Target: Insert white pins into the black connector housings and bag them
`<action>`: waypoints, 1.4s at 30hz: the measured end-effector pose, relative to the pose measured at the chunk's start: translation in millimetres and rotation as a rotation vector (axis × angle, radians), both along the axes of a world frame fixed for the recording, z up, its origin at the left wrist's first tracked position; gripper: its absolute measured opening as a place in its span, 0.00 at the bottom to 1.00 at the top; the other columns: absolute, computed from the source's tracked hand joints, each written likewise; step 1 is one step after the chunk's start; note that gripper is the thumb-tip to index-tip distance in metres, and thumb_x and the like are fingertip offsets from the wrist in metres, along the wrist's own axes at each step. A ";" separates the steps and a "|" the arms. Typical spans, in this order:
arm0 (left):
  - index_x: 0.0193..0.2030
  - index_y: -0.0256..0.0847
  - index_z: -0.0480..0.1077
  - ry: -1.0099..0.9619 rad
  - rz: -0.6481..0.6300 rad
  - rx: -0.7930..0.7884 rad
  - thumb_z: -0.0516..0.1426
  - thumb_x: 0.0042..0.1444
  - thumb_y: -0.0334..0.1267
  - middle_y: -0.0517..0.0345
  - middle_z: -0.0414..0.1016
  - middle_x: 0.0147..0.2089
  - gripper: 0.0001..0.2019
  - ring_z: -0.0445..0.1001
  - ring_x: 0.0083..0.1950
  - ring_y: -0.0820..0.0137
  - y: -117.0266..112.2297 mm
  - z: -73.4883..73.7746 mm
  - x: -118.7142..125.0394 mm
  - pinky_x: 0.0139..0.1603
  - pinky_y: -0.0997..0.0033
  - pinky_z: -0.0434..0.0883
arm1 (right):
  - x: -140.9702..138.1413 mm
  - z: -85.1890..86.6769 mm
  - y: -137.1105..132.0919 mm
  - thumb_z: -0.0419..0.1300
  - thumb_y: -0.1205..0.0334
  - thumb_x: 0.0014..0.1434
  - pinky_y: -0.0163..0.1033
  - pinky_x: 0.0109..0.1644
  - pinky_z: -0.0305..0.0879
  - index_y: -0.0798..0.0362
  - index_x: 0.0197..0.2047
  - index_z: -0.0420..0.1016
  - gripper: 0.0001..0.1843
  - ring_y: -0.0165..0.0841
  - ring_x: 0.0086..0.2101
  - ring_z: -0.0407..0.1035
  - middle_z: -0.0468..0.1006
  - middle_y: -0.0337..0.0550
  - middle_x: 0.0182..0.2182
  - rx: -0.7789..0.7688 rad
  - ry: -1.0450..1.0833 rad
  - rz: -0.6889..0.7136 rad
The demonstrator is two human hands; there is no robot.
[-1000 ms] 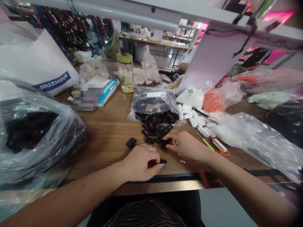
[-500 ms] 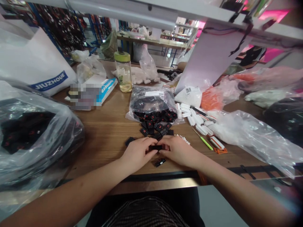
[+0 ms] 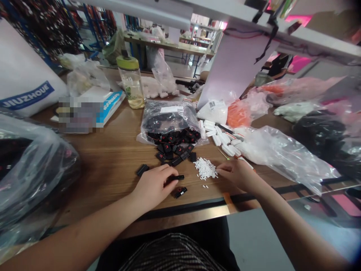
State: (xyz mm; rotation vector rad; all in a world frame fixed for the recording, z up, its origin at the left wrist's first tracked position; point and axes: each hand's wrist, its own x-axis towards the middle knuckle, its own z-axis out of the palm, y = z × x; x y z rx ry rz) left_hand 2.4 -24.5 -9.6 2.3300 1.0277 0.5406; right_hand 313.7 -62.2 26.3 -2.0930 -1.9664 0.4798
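Observation:
My left hand (image 3: 156, 184) is closed, its thumb and fingertips pinching a black connector housing (image 3: 178, 177) just over the table. Close below lies a second black connector housing (image 3: 181, 192) with white bits in its face. At the right edge of a heap of tiny white plugs (image 3: 207, 169), my right hand (image 3: 237, 174) has its fingertips pressed together; whatever is between them is hidden. Behind my hands, several black housings with red parts (image 3: 172, 150) spill from a clear plastic bag (image 3: 169, 109). One more black housing (image 3: 142, 170) rests left of my left hand.
White rectangular parts (image 3: 222, 137) lie right of the bag, beside a large clear bag (image 3: 276, 150). A bottle with a green lid (image 3: 130, 82) and a blue-edged box (image 3: 111, 107) stand at back left. A big plastic bag (image 3: 56, 162) fills the left side. The table's front edge (image 3: 194, 217) is near me.
My right hand has left the connector housing and moved right to the white plugs, uncovering their heap. My left hand still holds the housing. The whole view has shifted.

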 end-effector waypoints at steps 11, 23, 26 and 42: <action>0.43 0.43 0.71 -0.027 0.013 0.049 0.59 0.62 0.35 0.61 0.72 0.34 0.03 0.71 0.33 0.70 -3.3 -1.0 0.0 0.36 0.68 0.69 | -15.4 -6.4 -9.1 0.56 0.52 0.59 0.40 0.30 0.57 0.45 0.31 0.83 0.15 0.40 0.29 0.75 0.82 0.44 0.25 -0.026 -0.254 -0.101; 0.42 0.42 0.71 -0.012 0.015 0.011 0.60 0.61 0.34 0.61 0.72 0.34 0.03 0.71 0.33 0.69 -4.3 -1.4 0.9 0.38 0.65 0.69 | -30.4 -10.6 -4.3 0.58 0.53 0.58 0.38 0.34 0.64 0.50 0.32 0.76 0.11 0.34 0.28 0.71 0.78 0.40 0.26 0.066 0.331 -0.083; 0.41 0.42 0.72 -0.021 0.028 0.007 0.61 0.61 0.34 0.61 0.72 0.35 0.03 0.71 0.34 0.69 -5.3 -1.4 1.2 0.38 0.67 0.68 | -68.3 -1.0 -2.7 0.58 0.55 0.61 0.36 0.36 0.64 0.50 0.32 0.75 0.10 0.32 0.30 0.70 0.78 0.39 0.28 0.059 0.426 0.157; 0.39 0.42 0.72 -0.072 0.033 -0.051 0.61 0.58 0.32 0.64 0.71 0.35 0.03 0.67 0.29 0.72 -2.8 -0.5 0.5 0.31 0.71 0.62 | -106.8 -12.4 5.6 0.56 0.65 0.65 0.34 0.32 0.60 0.54 0.35 0.75 0.08 0.28 0.25 0.68 0.74 0.38 0.26 0.207 0.115 0.518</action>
